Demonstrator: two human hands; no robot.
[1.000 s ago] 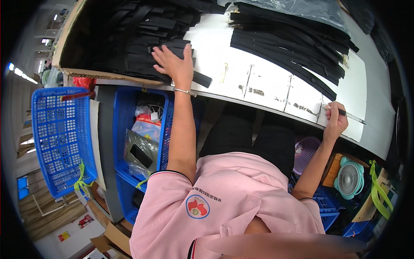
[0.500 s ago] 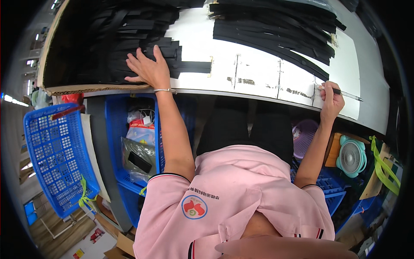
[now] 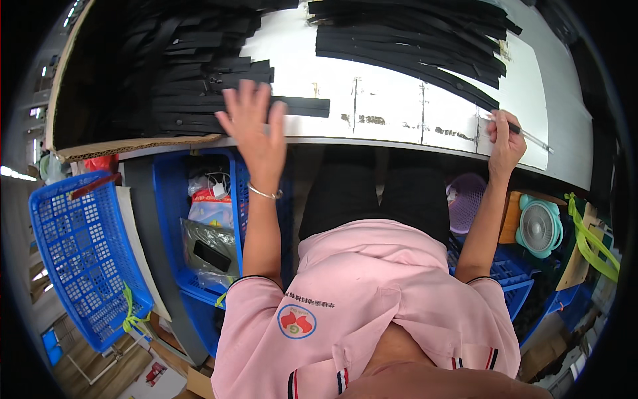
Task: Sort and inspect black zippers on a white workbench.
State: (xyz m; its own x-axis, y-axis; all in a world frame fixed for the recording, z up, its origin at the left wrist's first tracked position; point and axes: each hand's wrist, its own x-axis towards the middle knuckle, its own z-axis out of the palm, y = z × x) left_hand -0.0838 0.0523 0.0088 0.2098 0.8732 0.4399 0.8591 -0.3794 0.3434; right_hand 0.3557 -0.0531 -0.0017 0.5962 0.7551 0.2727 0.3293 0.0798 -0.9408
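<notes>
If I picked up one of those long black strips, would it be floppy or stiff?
A black strip would probably be somewhat floppy, since some in the pile on the right curve. It looks thin, so likely light. Lying flat, it seems unlikely to roll.

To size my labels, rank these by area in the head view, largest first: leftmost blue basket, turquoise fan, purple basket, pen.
1. Leftmost blue basket
2. Turquoise fan and purple basket: too alike to rank
3. Pen, in the right hand

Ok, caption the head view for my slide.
Left hand spread over black strips, right hand holding a pen over the marked white surface.
</notes>
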